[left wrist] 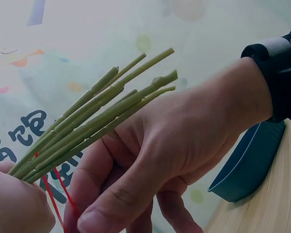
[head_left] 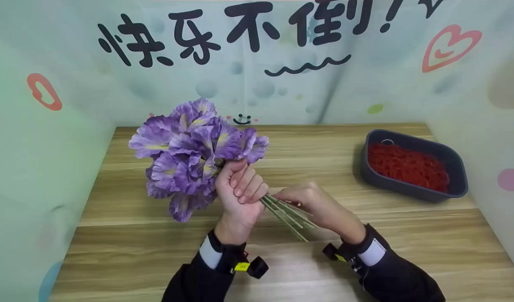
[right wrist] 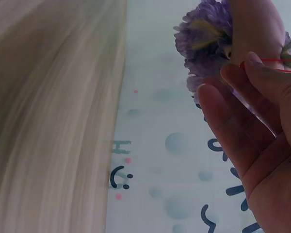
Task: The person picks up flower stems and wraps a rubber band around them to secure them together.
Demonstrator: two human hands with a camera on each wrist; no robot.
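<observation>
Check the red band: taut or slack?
Taut: in the left wrist view, the band runs as two straight strands from the stems to the right hand.

wood-grain tabletop (head_left: 127,251), pale printed backdrop (head_left: 164,90), black lettering (head_left: 253,35) above a wavy line (head_left: 308,66), red heart outline (head_left: 443,53) at right

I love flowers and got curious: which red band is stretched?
The red band running from the green stems to the right hand, which pinches it; the other red bands lie heaped in the dark tray.

From afar I had the left hand (head_left: 242,188) gripping with curled fingers; just beside them, the right hand (head_left: 318,205) pinched thumb to forefinger.
</observation>
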